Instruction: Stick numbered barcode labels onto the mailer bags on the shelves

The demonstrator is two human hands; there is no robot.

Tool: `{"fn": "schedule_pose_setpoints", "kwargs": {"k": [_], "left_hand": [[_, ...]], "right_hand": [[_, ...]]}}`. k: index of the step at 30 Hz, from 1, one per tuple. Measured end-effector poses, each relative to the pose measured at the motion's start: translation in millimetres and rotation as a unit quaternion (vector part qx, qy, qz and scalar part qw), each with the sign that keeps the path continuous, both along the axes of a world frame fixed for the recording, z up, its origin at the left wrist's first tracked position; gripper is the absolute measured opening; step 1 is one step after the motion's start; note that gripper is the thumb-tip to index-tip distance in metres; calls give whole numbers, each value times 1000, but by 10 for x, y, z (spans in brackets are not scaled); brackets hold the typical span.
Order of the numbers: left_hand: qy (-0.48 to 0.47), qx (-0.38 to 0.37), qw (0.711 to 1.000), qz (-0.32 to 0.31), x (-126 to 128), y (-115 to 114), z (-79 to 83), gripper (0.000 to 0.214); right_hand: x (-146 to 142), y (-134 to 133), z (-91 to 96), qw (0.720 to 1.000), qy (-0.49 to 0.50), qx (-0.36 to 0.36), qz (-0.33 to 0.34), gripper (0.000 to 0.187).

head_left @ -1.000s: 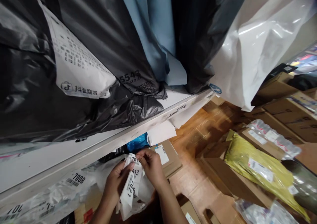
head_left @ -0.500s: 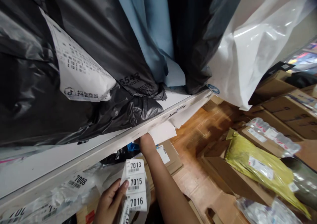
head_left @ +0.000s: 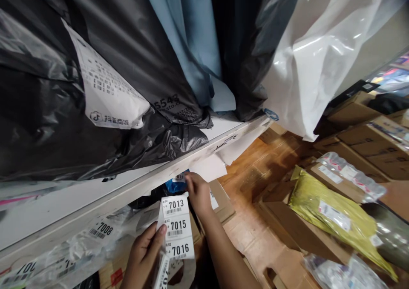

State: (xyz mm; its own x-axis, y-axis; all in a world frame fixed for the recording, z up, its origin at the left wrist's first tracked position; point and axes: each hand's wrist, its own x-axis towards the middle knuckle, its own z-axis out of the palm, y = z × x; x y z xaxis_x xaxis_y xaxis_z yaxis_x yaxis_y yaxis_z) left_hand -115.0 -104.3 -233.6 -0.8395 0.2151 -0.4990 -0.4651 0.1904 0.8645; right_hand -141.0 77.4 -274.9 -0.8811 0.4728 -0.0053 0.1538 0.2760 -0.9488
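My left hand (head_left: 145, 253) pinches a strip of white number labels (head_left: 178, 227) between thumb and fingers. Its upper stickers read 7013, 7015 and 7016, and the rest curls down beneath. Under the shelf edge lies a blue package (head_left: 174, 187) bearing a small sticker (head_left: 179, 177) that reads 7012. Right beside that sticker is my right hand (head_left: 198, 195), its fingers curled together and fingertips at the sticker's edge. Whether anything is between them cannot be made out. A cardboard box (head_left: 223, 201) with a white label sits behind this hand.
Black bags (head_left: 128, 67), a blue bag (head_left: 191, 38) and a white bag (head_left: 309, 76) crowd the shelf (head_left: 134, 182) above my hands. Clear-wrapped parcels with a 7008 label (head_left: 104, 229) are at lower left. On the right, a yellow parcel (head_left: 332, 212) rests among cardboard boxes (head_left: 284, 225).
My right hand has drawn back from under the shelf edge, bringing more of the blue package and its 7012 sticker into view. My left hand still holds the label strip.
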Motion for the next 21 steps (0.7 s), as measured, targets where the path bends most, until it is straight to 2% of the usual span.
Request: {"fn": "schedule_pose_setpoints", "kwargs": {"k": [1,3,5,7,10,15,18,21], "left_hand": [[22,-19,999,-22,-15,3,-22,55],[44,-52,995,-74,-45,26,-58,55],[41,-57,991,-117,-73,82,-83,55],[37,-41,989,-135,-104,177,-105,55],[53,-26,986,-156,-164,362,-161,56],[117,-115,973,-165,-284,682,-346,49],[113,-126,965,-200,-306,799,-444,46],[107,-126,949,-268,-223,782,-460,40]], "right_hand": [[81,20,60,994,26,-100,-20,40],[237,42,183,962,53,-268,-16,46],[356,50,271,944,44,-325,24,40],[426,53,292,944,33,-326,29,34],[470,43,199,948,38,-315,14,31],[485,15,-152,961,54,-251,-100,27],[398,173,-371,961,72,-200,-178,31],[211,495,-520,966,72,-151,-196,38]]}}
